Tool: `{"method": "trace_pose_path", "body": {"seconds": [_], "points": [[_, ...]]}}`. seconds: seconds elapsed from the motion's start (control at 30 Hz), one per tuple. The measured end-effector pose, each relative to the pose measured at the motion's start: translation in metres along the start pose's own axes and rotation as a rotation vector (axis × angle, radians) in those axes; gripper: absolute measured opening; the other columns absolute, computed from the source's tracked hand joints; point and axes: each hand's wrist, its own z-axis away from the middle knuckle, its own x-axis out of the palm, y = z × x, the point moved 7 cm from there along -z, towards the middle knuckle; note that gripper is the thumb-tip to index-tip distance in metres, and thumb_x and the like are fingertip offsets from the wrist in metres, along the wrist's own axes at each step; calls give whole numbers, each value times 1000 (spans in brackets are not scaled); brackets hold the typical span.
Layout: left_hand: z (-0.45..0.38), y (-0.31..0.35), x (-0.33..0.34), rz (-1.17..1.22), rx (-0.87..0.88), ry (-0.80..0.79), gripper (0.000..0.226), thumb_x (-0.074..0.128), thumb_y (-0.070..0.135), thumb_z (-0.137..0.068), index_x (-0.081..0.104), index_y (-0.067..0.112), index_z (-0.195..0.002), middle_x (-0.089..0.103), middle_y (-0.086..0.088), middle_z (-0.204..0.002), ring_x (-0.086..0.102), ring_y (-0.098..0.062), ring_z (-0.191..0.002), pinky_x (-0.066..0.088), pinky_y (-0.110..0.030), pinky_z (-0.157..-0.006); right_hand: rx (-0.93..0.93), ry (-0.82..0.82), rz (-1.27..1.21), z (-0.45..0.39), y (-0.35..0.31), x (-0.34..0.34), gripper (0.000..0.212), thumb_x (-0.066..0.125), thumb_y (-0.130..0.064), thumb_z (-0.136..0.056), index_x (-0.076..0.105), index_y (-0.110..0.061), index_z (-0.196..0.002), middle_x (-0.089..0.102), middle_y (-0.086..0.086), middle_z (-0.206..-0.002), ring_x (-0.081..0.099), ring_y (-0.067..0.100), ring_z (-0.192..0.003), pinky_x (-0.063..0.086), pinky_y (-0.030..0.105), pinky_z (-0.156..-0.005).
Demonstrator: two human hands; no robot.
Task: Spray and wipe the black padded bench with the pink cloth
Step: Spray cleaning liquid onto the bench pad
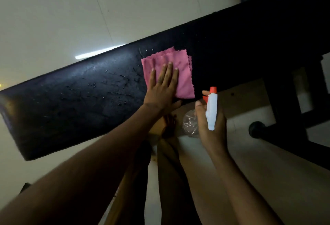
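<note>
The black padded bench [71, 99] runs diagonally from lower left to upper right, its left half speckled with spray droplets. A pink cloth [180, 67] lies flat on the pad near its middle. My left hand [161, 89] presses down on the cloth's left part, fingers spread flat. Just off the bench's near edge, my right hand [209, 121] grips a clear spray bottle [211, 110] with a white head and red nozzle, which points up toward the bench.
The bench's black metal frame and a round foot [257, 129] stand at the right. Pale tiled floor [62, 19] surrounds the bench. My legs and bare feet [167, 126] are below the pad's near edge.
</note>
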Motion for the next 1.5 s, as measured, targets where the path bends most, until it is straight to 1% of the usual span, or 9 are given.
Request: {"method": "trace_pose_path", "body": {"seconds": [0.17,0.23,0.3,0.43,0.5,0.83,1.03,1.33,1.5], "points": [[30,-16,-24,114,14,58,90,28,67,-93,-1,13,-159,-9,-14,-165,-9,-28,-153,-4,-52,-123,-29,-16,67,-3,-17,0,30,61,-27,-89,53,-20,-117,53,-1,-110,56,10,-95,46,14,-76],[55,-29,-27,194,-64,97,79,22,58,-97,0,15,-159,-9,-10,-164,-9,-23,-153,-4,-48,-124,-57,-76,59,-5,-33,8,14,60,-27,-84,51,-31,-93,55,0,-98,57,4,-84,42,6,-69],[84,-49,-22,246,-185,126,72,27,48,-100,3,16,-159,-7,-7,-165,-9,-20,-153,-2,-46,-125,-165,-144,95,-3,-56,22,24,63,-22,-80,44,-38,-78,52,-11,-78,55,-1,-70,39,3,-62],[146,-103,1,309,-480,133,71,30,45,-100,3,16,-159,-5,-7,-166,-9,-18,-153,-2,-43,-125,-326,-415,159,10,-93,84,4,61,-22,-78,58,-22,-80,58,-9,-74,58,6,-65,47,18,-60],[178,-128,14,351,-600,134,70,26,47,-100,5,15,-159,-2,-7,-167,-7,-19,-154,2,-44,-125,-408,-556,242,20,-110,121,17,53,-31,-73,63,-19,-80,59,-6,-78,57,12,-67,49,31,-59],[278,-235,62,362,-855,178,72,27,51,-103,3,12,-159,-1,-10,-167,-4,-22,-154,6,-50,-124,-450,-886,455,71,-132,284,9,65,-16,-80,57,-17,-78,57,-3,-77,52,10,-69,33,17,-57],[301,-280,67,339,-862,239,72,31,50,-103,5,13,-159,1,-13,-167,-2,-27,-154,6,-52,-124,-442,-813,477,85,-152,339,46,64,-9,-88,36,-29,-58,44,-6,-56,43,6,-50,33,8,-43],[314,-302,77,406,-786,316,73,39,48,-103,6,15,-159,0,-12,-167,-3,-24,-154,0,-49,-124,-421,-817,499,106,-157,399,27,64,-33,-92,54,-25,-68,53,-7,-59,49,2,-48,32,9,-44],[325,-302,80,428,-765,344,72,41,46,-103,8,14,-159,2,-11,-167,-2,-23,-154,3,-49,-125,-402,-746,516,113,-164,405,38,64,-30,-92,50,-22,-56,49,-6,-51,45,5,-42,29,9,-40]]}}
